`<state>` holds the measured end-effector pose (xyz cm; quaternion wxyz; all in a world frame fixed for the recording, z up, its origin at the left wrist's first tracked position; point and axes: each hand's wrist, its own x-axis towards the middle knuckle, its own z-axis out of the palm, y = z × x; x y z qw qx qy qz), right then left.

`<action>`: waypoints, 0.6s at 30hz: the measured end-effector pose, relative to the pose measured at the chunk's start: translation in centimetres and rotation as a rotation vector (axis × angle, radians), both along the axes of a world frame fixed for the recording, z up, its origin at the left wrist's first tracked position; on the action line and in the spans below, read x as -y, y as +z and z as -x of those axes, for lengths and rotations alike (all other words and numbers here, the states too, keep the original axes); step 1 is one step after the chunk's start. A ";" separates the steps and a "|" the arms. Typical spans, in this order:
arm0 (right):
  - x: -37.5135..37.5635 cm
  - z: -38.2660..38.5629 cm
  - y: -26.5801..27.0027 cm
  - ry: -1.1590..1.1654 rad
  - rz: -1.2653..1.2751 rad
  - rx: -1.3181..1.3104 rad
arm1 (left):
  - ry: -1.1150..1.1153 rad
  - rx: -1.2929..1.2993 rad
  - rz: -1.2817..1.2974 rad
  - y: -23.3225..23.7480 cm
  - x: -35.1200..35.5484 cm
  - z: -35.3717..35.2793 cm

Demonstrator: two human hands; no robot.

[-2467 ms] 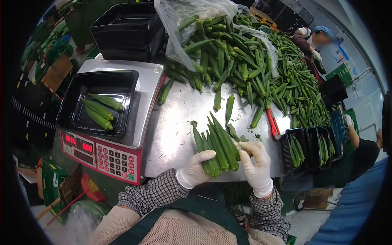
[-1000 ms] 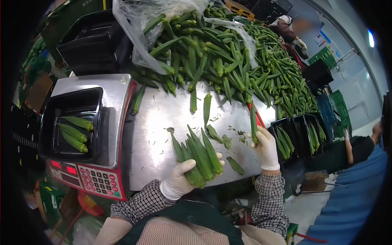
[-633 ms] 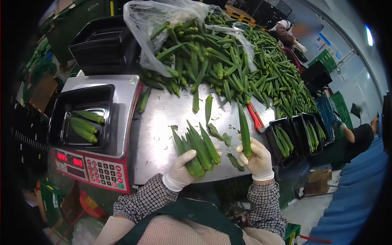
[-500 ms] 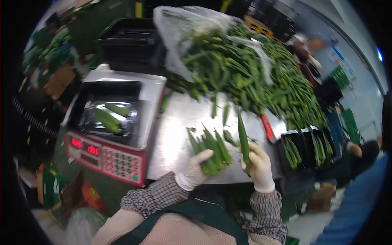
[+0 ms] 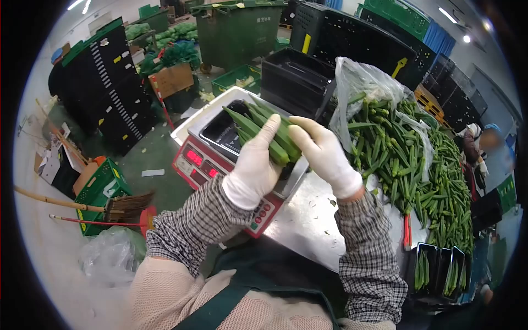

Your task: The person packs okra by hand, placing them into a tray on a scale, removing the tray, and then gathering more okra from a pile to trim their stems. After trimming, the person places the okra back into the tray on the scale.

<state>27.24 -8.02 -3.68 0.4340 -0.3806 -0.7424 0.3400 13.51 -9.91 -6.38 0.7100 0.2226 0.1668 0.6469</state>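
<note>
We have the okra bunch [image 5: 281, 149] up over the scale [image 5: 192, 165] at the table's left edge, our left hand [image 5: 254, 168] wrapped around it, thumb on top. Our right hand [image 5: 325, 157] has its bent fingers against the bunch's right side; we cannot tell whether they grip a pod. The bunch and both hands block most of the black tray [image 5: 217, 132] on the scale's pan, so its contents are hidden. Just behind, by the table's far left corner, a stack of empty-looking black trays [image 5: 291, 82] stands close to our right hand. Beside it, a clear plastic bag [image 5: 352, 91] lies over part of the okra heap [image 5: 434, 187], which spreads along the table's far and right edges. Nearer us on the right side lie a red-handled tool [image 5: 407, 231] and, at the near right corner, black trays holding okra [image 5: 438, 272]. A co-worker [image 5: 470, 147] stands beyond the heap.
</note>
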 end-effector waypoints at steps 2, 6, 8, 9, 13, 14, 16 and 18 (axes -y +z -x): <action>-1.8 1.4 -0.5 0.050 0.028 0.047 | -0.019 0.040 0.075 -0.9 -2.2 1.7; -3.3 2.3 -0.5 0.115 0.160 0.172 | -0.040 0.181 0.191 -0.3 -2.4 2.4; -3.7 2.2 -0.5 0.111 0.228 0.224 | -0.047 0.162 0.190 0.0 -2.2 2.2; -4.3 2.0 -1.0 0.128 0.209 0.228 | -0.053 0.152 0.192 0.1 -2.2 2.2; -5.6 1.5 -1.9 0.151 0.151 0.230 | -0.227 0.025 0.130 0.8 -0.8 3.8; -5.9 1.4 -2.1 0.152 0.130 0.230 | -0.213 0.001 0.212 2.0 0.0 3.8; -5.9 1.4 -2.3 0.154 0.120 0.196 | -0.295 -0.109 0.216 2.1 0.3 4.8; -5.2 1.3 -1.9 0.154 0.145 0.136 | -0.389 -0.173 0.211 1.7 0.3 6.4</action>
